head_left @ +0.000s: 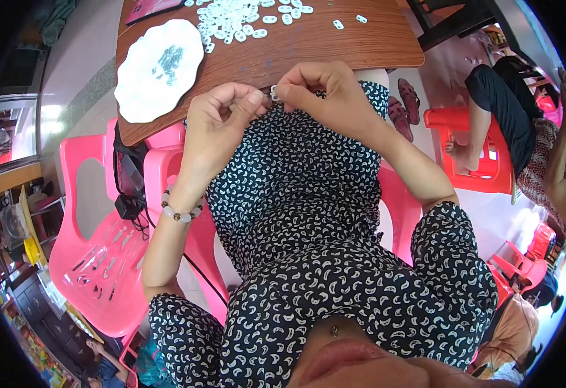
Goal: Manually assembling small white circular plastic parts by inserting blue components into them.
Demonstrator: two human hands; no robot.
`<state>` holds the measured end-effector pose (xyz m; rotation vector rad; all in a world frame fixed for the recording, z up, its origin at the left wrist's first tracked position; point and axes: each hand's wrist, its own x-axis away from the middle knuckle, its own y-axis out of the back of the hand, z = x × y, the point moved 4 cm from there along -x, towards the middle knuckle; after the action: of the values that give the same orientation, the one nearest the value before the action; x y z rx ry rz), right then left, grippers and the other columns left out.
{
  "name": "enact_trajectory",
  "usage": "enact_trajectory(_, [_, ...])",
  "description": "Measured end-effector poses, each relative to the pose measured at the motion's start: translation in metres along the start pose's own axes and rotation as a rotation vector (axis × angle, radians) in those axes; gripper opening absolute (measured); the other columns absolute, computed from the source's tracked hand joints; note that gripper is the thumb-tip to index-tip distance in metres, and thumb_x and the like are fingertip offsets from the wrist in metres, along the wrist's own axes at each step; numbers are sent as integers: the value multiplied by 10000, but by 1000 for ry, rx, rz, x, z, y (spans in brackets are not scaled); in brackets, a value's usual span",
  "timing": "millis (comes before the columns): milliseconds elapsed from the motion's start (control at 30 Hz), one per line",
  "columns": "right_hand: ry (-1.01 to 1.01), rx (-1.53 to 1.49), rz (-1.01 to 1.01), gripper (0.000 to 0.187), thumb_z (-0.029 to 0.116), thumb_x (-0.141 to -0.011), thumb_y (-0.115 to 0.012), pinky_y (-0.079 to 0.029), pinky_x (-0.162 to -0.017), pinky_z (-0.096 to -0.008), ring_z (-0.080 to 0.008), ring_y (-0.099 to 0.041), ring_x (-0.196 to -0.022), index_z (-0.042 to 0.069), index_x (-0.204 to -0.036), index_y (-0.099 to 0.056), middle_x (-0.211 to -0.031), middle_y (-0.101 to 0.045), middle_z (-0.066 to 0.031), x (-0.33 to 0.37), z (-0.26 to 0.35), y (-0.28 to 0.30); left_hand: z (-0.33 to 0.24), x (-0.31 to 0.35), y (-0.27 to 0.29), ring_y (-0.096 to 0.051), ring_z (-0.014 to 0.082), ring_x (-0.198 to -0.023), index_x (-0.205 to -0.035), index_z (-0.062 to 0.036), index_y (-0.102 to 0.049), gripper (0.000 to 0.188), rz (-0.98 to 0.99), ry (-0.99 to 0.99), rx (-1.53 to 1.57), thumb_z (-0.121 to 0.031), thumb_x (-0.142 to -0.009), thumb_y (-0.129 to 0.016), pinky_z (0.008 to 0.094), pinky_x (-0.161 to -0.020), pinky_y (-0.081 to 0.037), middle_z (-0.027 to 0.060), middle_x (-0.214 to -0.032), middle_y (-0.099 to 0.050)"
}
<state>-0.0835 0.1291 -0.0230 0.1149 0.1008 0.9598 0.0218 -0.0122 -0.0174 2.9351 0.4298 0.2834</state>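
Both hands meet just off the near edge of a brown wooden table [315, 52], above my lap. Between the thumb and fingers of my right hand [335, 97] is a small white oval piece [274, 94] with dark holes. My left hand [218, 123] is pinched closed beside it, its fingertips almost touching the piece; whatever it holds is too small to make out. To the left sits a white scalloped plate [131, 97] bearing a heap of tiny grey slivers [168, 63]. Many similar white oval pieces [228, 22] lie in a loose pile beyond the plate.
Two stray white pieces [338, 24] lie at the table's right. A pink item [150, 9] rests at the far left edge. A pink plastic chair [92, 278] with a black bag and cable stands at my left. Rightward, another person sits by a red stool [483, 184], near sandals [399, 119].
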Motion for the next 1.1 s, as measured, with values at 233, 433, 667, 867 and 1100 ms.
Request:
enact_trajectory(233, [31, 106, -34, 168, 167, -873, -634, -443, -561, -191, -44, -592, -631, 5, -861, -674, -678, -649, -11, 1, 4, -1, 0, 1, -1, -586, 56, -720, -928, 34, -658, 183, -3, -33, -36, -141, -919, -607, 200, -660, -458, 22, -766, -659])
enact_trajectory(433, [41, 121, -60, 171, 132, -829, -645, -468, -525, -241, -86, -599, -573, -30, -780, -666, -646, -658, -73, 1, 5, -1, 1, 1, -2, -578, 58, -696, -917, 29, -664, 168, -12, -16, -76, -133, -904, -622, 209, -649, -451, 28, -750, -662])
enact_trajectory(667, [69, 145, -52, 171, 154, -845, -646, -445, -524, -223, -72, -590, -584, -11, -803, -666, -656, -651, -48, 2, 2, -2, 4, -1, -3, -571, 55, -670, -892, 26, -670, 156, -33, -34, -105, -125, -891, -631, 216, -639, -451, 23, -718, -660])
enact_trajectory(867, [75, 171, -35, 162, 156, -862, -643, -429, -531, -199, -46, -582, -599, -1, -830, -665, -665, -645, -22, 2, 0, -3, 7, 1, -7, -559, 46, -633, -878, 23, -675, 145, -82, -31, -86, -117, -886, -636, 208, -593, -437, 17, -698, -657])
enact_trajectory(1100, [81, 129, -32, 157, 148, -858, -643, -422, -523, -199, -43, -575, -591, -2, -820, -664, -646, -638, -18, 1, -5, -6, 11, 2, -8, -541, 38, -602, -871, 17, -680, 125, -109, -27, -115, -99, -882, -633, 200, -551, -417, 19, -699, -662])
